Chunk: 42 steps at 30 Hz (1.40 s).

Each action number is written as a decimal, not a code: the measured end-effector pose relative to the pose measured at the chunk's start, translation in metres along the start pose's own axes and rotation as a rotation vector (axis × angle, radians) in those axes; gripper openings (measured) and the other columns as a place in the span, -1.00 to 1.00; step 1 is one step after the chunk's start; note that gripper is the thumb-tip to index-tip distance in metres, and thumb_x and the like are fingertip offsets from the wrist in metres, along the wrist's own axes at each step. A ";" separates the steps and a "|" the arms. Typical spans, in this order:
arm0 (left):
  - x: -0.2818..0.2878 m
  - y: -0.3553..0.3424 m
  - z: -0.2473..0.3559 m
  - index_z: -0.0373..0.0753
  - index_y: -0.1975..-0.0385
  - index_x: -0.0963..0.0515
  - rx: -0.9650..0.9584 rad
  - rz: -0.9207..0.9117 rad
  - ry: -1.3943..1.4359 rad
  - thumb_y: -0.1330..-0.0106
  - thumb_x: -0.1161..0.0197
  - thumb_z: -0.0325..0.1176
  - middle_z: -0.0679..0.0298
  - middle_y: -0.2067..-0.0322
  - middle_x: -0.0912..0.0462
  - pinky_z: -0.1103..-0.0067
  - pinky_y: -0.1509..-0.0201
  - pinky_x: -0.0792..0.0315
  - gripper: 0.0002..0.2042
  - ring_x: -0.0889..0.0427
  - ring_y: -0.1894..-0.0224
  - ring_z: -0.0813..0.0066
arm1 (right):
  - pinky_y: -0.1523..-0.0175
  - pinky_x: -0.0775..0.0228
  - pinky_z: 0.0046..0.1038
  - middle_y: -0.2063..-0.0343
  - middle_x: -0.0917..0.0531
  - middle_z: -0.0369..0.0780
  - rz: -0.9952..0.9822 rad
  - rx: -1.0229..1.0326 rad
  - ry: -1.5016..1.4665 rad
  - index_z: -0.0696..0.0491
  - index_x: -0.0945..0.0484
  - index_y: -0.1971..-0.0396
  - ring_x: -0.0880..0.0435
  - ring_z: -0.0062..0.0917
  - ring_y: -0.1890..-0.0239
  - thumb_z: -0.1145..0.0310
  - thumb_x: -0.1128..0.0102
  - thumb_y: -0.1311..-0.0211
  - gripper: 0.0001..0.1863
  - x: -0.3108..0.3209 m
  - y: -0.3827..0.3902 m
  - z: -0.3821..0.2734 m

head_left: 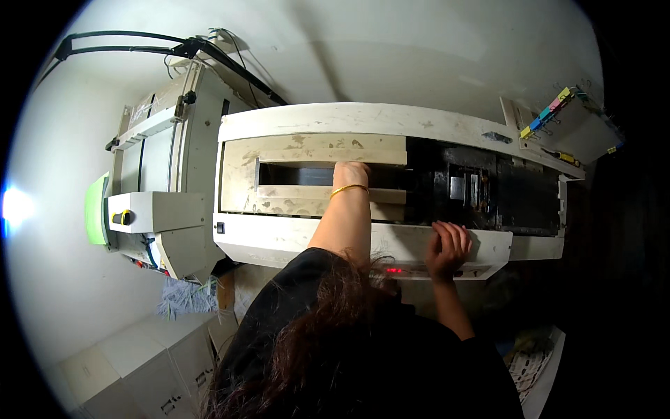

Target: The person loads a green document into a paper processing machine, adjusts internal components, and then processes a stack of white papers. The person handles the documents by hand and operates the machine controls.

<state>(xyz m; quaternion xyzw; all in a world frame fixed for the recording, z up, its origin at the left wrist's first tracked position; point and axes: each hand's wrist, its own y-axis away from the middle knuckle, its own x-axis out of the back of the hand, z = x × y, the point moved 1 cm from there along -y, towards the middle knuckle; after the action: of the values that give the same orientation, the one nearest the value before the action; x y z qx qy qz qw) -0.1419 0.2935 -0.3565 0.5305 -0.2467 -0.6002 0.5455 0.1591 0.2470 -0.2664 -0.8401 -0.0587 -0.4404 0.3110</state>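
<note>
A long off-white machine (279, 119) spans the middle of the head view. My left hand (349, 173), with a yellow bangle above its wrist, reaches down at the long slot (293, 174) in its stained beige top (241, 202); its fingers are hidden. My right hand (450, 243) rests at the machine's front panel, fingers loosely curved and apart, holding nothing visible. Red lit digits (394, 270) show on that panel. The right section is dark, with a metal mechanism (467, 188).
Another white machine (160, 153) with a black arm (125, 49) stands at the left, above paper shreds (185, 297). White cabinets (146, 370) are at lower left. At upper right is a board (579, 133) with coloured clips (544, 112) and a yellow-handled tool (558, 156).
</note>
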 end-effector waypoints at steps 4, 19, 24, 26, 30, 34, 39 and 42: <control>-0.004 0.001 0.001 -0.23 -0.02 -0.50 -0.008 -0.011 0.006 -0.36 0.04 -0.25 0.18 -0.04 -0.53 0.35 -0.07 -0.41 -0.67 -0.49 -0.08 0.31 | -0.21 -0.25 -0.20 0.26 -0.67 -0.31 0.047 -0.004 0.014 -0.02 -0.65 0.33 -0.60 -0.38 0.10 0.43 -0.13 -0.12 -0.85 0.000 -0.001 -0.004; -0.002 0.001 0.012 -0.23 0.00 -0.50 -0.041 -0.050 -0.004 -0.36 0.01 -0.28 0.18 -0.01 -0.55 0.35 -0.03 -0.45 -0.69 -0.51 -0.06 0.32 | -0.20 -0.27 -0.21 0.24 -0.66 -0.33 0.024 0.014 -0.018 -0.02 -0.65 0.31 -0.60 -0.41 0.10 0.43 -0.15 -0.14 -0.86 0.001 0.000 0.003; -0.005 0.003 0.016 -0.23 0.00 -0.51 -0.058 -0.073 -0.021 -0.35 0.00 -0.28 0.18 0.00 -0.56 0.35 -0.01 -0.46 -0.70 -0.52 -0.05 0.33 | -0.21 -0.26 -0.21 0.25 -0.66 -0.31 0.038 0.006 -0.005 0.00 -0.65 0.32 -0.59 -0.40 0.09 0.44 -0.14 -0.14 -0.86 0.001 -0.001 0.001; -0.006 0.003 0.018 -0.23 0.00 -0.51 -0.062 -0.080 -0.023 -0.35 0.00 -0.29 0.18 0.00 -0.56 0.35 -0.01 -0.46 -0.70 -0.52 -0.05 0.33 | -0.21 -0.26 -0.21 0.25 -0.66 -0.30 0.039 0.007 -0.006 0.01 -0.65 0.32 -0.59 -0.40 0.09 0.43 -0.13 -0.14 -0.85 0.001 -0.001 0.001; -0.007 0.004 0.022 -0.23 0.01 -0.51 -0.066 -0.097 -0.018 -0.35 -0.01 -0.29 0.18 0.01 -0.57 0.35 0.00 -0.47 -0.71 -0.53 -0.04 0.33 | -0.21 -0.25 -0.21 0.25 -0.67 -0.30 0.042 0.001 -0.012 0.00 -0.66 0.32 -0.60 -0.40 0.10 0.42 -0.13 -0.14 -0.85 0.002 -0.003 -0.002; -0.013 0.006 0.026 -0.22 0.01 -0.51 -0.066 -0.112 -0.020 -0.35 -0.01 -0.30 0.18 0.02 -0.57 0.35 0.01 -0.48 -0.71 -0.53 -0.03 0.33 | -0.22 -0.25 -0.22 0.25 -0.66 -0.30 0.031 -0.010 -0.011 -0.01 -0.65 0.31 -0.59 -0.40 0.09 0.43 -0.13 -0.12 -0.84 0.002 -0.001 0.000; -0.015 0.006 0.028 -0.22 0.02 -0.51 -0.057 -0.138 -0.010 -0.35 -0.02 -0.31 0.18 0.03 -0.58 0.35 0.03 -0.49 -0.72 -0.54 -0.02 0.34 | -0.20 -0.26 -0.23 0.24 -0.66 -0.34 0.031 -0.013 0.000 -0.03 -0.64 0.29 -0.59 -0.43 0.09 0.44 -0.16 -0.09 -0.83 0.002 0.000 0.000; -0.015 0.004 0.032 -0.22 0.02 -0.52 -0.059 -0.151 -0.010 -0.35 -0.03 -0.31 0.18 0.03 -0.58 0.35 0.04 -0.50 -0.72 -0.55 -0.02 0.34 | -0.20 -0.26 -0.23 0.24 -0.66 -0.35 0.041 -0.008 0.013 -0.04 -0.64 0.28 -0.59 -0.43 0.09 0.46 -0.17 -0.09 -0.82 0.000 -0.001 0.000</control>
<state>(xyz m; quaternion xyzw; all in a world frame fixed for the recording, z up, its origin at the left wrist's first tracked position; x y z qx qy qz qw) -0.1715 0.2976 -0.3376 0.5282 -0.1909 -0.6492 0.5130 0.1585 0.2477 -0.2660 -0.8395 -0.0379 -0.4398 0.3170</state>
